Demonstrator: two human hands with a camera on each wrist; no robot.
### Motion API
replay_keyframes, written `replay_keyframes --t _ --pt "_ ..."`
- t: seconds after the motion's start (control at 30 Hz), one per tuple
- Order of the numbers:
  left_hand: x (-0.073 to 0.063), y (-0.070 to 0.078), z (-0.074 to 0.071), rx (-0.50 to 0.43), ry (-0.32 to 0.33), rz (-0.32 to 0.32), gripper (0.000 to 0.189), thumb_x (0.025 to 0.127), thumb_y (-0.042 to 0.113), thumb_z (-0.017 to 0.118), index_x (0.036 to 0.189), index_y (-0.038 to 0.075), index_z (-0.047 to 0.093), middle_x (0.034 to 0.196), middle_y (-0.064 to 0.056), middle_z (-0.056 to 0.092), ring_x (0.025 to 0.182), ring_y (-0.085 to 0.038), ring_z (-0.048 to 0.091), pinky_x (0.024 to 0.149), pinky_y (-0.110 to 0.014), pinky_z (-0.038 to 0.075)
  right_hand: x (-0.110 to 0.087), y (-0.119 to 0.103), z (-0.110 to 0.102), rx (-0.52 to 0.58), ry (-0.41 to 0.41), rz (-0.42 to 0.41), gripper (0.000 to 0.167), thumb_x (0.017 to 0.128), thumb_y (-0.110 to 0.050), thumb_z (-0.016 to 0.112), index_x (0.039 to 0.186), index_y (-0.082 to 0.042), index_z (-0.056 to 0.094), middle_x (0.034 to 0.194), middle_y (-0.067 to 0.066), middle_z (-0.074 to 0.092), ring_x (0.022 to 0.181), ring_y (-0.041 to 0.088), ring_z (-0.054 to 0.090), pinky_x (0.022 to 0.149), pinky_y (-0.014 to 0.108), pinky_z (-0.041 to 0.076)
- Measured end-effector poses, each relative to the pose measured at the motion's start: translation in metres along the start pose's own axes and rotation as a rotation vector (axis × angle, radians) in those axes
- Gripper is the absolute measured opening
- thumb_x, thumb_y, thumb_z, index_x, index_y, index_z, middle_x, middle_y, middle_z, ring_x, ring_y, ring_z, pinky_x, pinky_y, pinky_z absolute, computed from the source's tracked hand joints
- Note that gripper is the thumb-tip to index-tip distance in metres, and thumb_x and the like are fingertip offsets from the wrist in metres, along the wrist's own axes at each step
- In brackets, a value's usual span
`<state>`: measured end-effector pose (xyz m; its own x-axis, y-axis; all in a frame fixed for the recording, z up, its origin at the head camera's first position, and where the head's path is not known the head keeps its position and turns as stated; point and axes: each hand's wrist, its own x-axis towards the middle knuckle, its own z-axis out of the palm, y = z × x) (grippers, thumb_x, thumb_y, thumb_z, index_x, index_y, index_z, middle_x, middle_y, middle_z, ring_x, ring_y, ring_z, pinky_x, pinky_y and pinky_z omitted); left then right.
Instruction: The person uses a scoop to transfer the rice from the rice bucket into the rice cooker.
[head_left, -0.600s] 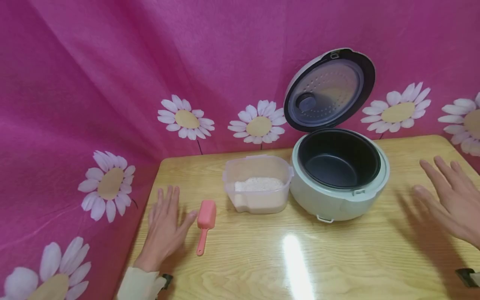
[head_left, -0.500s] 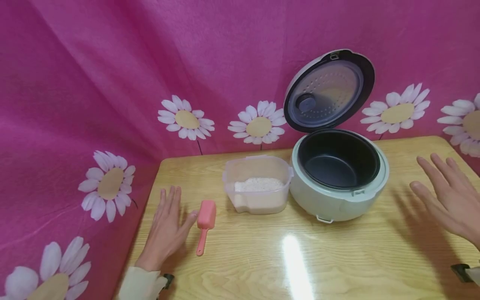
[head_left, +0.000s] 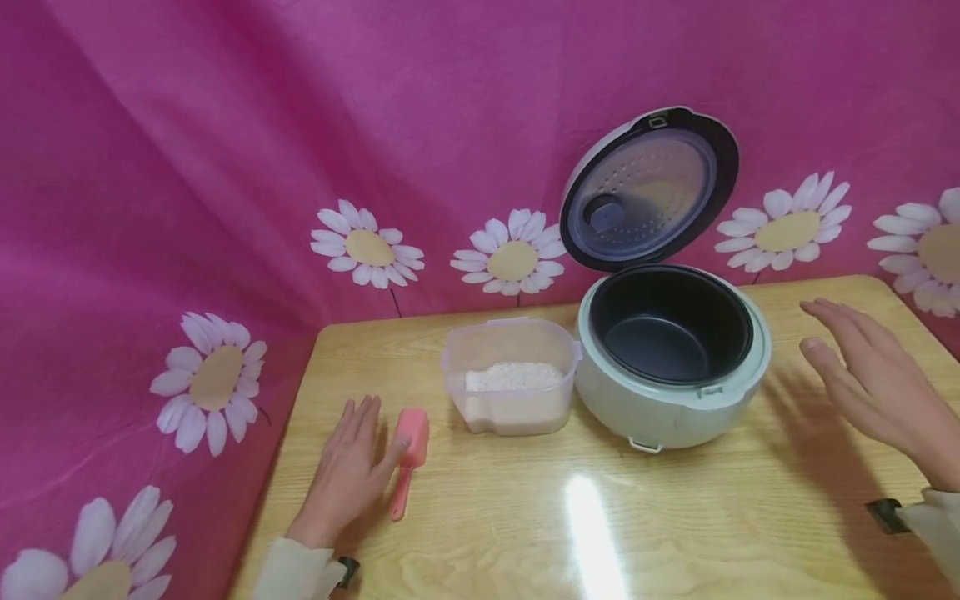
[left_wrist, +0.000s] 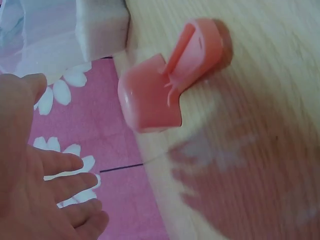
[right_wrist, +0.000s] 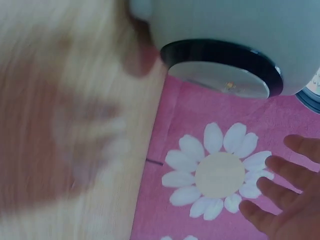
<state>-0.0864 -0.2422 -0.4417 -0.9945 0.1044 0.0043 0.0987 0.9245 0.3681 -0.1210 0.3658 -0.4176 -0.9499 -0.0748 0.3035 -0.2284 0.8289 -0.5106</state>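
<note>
A pink scoop (head_left: 412,437) lies on the wooden table with its handle toward the front. My left hand (head_left: 348,471) is just left of it, fingers extended, and its thumb overlaps the scoop's head in the head view. In the left wrist view the scoop (left_wrist: 150,95) appears beside the spread left hand (left_wrist: 45,185), which grasps nothing. My right hand (head_left: 877,383) hovers to the right of the rice cooker (head_left: 660,417), fingers stretched out and holding nothing. The cooker's lid (head_left: 652,187) stands raised, showing a dark inner pot (head_left: 660,333) with a bare bottom.
A translucent plastic container (head_left: 513,408) partly filled with white rice (head_left: 517,377) stands against the cooker's left side. Behind the table (head_left: 495,517) hangs a pink cloth (head_left: 450,125) printed with daisies, which also runs along the left edge.
My left hand has shifted right, bringing its thumb over the scoop's head in view. The right hand has moved left toward the cooker. The head view has tilted slightly.
</note>
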Motion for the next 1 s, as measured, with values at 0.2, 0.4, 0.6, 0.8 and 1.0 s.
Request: replay_keyframes --t 0.2,0.4,0.6,0.8,1.0 --pt "0.003 0.001 0.006 -0.004 -0.018 -0.002 0.079 0.102 0.049 0.057 0.158 -0.003 0.033 0.166 -0.025 0.032 0.157 -0.048 0.023 0.125 -0.065 0.024 0.030 -0.013 0.008 0.050 0.048 0.032 0.046 0.111 -0.027 0.037 0.146 -0.002 0.051 0.140 0.033 0.051 0.124 0.050 0.045 0.107 0.074 0.030" --pt "0.006 0.003 0.017 -0.001 0.001 -0.025 0.069 0.100 0.048 0.061 0.146 -0.003 0.051 0.146 -0.025 0.054 0.138 -0.045 0.047 0.114 -0.059 0.040 0.059 -0.014 0.013 0.083 0.083 0.109 0.040 0.111 -0.033 0.036 0.126 -0.003 0.058 0.106 0.009 0.058 0.091 0.007 0.047 0.081 0.038 0.037" --pt "0.008 0.006 0.023 -0.002 -0.016 -0.079 0.061 0.098 0.049 0.065 0.131 -0.001 0.058 0.121 -0.017 0.062 0.102 -0.030 0.055 0.090 -0.046 0.048 0.065 -0.012 0.014 0.095 0.055 0.157 0.037 0.109 -0.038 0.041 0.124 -0.008 0.054 0.093 -0.011 0.047 0.082 -0.001 0.038 0.068 0.022 0.034" --pt "0.008 0.004 0.028 -0.052 -0.055 -0.126 0.052 0.092 0.046 0.073 0.114 0.000 0.059 0.090 -0.007 0.058 0.075 -0.017 0.051 0.070 -0.033 0.043 0.063 -0.009 0.026 0.212 -0.027 0.152 0.031 0.109 -0.034 0.045 0.127 -0.009 0.049 0.098 -0.013 0.049 0.089 0.001 0.041 0.070 0.014 0.037" --pt "0.007 0.003 0.031 -0.051 -0.104 -0.207 0.058 0.083 0.047 0.082 0.106 0.000 0.056 0.084 -0.005 0.053 0.072 -0.018 0.048 0.065 -0.030 0.039 0.061 -0.008 0.040 0.417 0.016 0.089 0.007 0.107 -0.015 0.047 0.114 -0.015 0.049 0.091 -0.017 0.045 0.087 0.004 0.041 0.073 0.016 0.035"
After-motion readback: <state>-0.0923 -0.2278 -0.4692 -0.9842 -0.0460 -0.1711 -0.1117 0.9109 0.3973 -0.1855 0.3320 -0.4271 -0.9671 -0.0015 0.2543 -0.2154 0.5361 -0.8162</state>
